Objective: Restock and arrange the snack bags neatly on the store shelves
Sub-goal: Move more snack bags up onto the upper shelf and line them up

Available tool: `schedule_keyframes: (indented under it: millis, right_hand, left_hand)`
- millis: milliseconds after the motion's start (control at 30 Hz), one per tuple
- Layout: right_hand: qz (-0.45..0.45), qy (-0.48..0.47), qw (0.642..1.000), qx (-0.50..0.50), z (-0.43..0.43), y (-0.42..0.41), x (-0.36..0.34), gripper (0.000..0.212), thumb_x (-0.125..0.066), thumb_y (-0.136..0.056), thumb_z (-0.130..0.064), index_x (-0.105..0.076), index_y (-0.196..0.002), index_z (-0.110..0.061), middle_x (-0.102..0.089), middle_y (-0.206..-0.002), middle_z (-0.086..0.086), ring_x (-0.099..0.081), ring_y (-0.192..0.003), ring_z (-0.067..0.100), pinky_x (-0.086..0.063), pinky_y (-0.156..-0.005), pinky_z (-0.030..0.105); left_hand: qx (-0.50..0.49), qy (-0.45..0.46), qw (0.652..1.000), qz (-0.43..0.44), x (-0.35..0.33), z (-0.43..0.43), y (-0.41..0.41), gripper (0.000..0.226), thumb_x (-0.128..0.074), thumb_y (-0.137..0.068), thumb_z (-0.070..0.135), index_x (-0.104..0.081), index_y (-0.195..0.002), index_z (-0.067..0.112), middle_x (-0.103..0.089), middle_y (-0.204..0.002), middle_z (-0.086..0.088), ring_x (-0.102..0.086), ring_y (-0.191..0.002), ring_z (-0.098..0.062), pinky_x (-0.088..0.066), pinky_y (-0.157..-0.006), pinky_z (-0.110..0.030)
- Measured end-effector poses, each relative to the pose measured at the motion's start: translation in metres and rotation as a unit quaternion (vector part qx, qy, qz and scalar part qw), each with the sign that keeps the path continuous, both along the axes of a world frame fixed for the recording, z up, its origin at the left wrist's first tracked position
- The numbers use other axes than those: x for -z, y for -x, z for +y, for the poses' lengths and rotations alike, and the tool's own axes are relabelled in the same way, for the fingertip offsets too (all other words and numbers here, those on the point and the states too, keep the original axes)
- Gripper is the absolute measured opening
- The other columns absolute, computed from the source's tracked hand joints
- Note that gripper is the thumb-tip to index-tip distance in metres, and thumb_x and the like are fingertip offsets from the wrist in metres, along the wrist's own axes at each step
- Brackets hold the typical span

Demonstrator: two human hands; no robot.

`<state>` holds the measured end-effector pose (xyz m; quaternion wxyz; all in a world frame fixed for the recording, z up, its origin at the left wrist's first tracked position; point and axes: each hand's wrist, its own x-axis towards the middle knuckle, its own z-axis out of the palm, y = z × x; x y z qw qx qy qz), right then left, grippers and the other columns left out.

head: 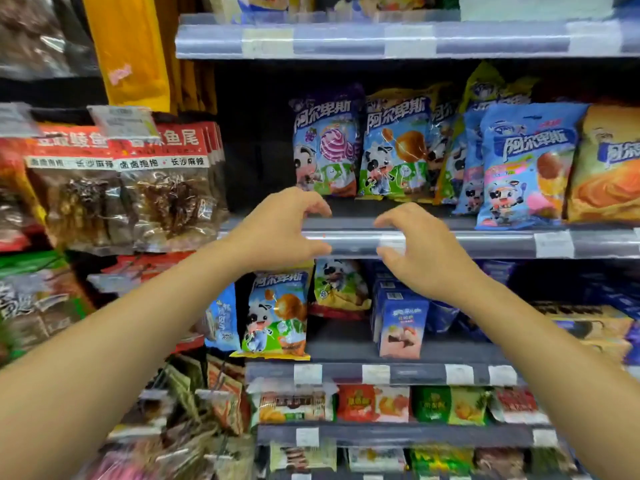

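Here we reach empty-handed toward the shelf.
Above our hands the bags stand upright, faces out, likely for shoppers; beside the left hand a gap waits. Both hands, the right hand too, hover half-curled, grasping nothing, seemingly ready to take a bag.

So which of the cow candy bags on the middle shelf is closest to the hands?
The purple-topped bag with the swirled lollipop, leftmost in the row. It stands just above the left hand; the others sit further right.
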<state>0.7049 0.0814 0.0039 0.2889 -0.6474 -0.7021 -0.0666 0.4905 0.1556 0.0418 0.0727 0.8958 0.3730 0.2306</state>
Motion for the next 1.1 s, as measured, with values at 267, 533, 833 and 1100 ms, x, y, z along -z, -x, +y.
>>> schedule_keyframes:
  millis: [267,533,833,1100]
  right_hand:
    - [0.029,0.192,0.981,-0.005,-0.018,0.033,0.102,0.052,-0.063,-0.092,-0.031,-0.043,-0.139,-0.02,-0.042,-0.14,0.002,-0.048,-0.124,0.022,-0.044,-0.1,0.038]
    - [0.106,0.243,0.963,0.051,0.013,0.041,0.152,0.053,-0.066,-0.088,-0.028,-0.044,-0.137,-0.021,-0.044,-0.137,0.003,-0.051,-0.118,0.02,-0.045,-0.094,0.034]
    - [0.139,0.251,0.952,0.108,0.046,0.052,0.181,0.058,-0.069,-0.085,-0.032,-0.044,-0.137,-0.022,-0.045,-0.136,0.001,-0.054,-0.114,0.019,-0.05,-0.092,0.038]
    - [0.155,0.234,0.951,0.129,0.059,0.053,0.189,0.059,-0.07,-0.085,-0.032,-0.044,-0.137,-0.022,-0.045,-0.138,-0.001,-0.054,-0.116,0.018,-0.05,-0.091,0.037]
  left_hand:
    - [-0.07,0.138,0.98,0.129,0.107,-0.015,0.05,0.055,-0.079,-0.078,0.034,-0.059,-0.128,0.019,-0.06,-0.125,0.0,-0.058,-0.111,-0.017,-0.045,-0.089,-0.025]
    - [-0.15,0.233,0.957,0.086,0.173,0.056,0.048,0.085,-0.079,-0.078,0.036,-0.035,-0.148,0.014,-0.05,-0.144,-0.012,-0.055,-0.12,-0.029,-0.045,-0.091,-0.034]
    - [-0.251,0.337,0.907,-0.028,0.23,0.139,0.02,0.13,-0.082,-0.069,0.049,0.006,-0.154,0.003,-0.054,-0.137,-0.023,-0.06,-0.113,-0.035,-0.053,-0.083,-0.034]
    - [-0.323,0.451,0.812,-0.18,0.263,0.169,0.012,0.055,-0.092,-0.055,0.043,-0.061,-0.077,0.004,-0.067,-0.073,-0.011,-0.06,-0.062,-0.023,-0.05,-0.062,-0.032]
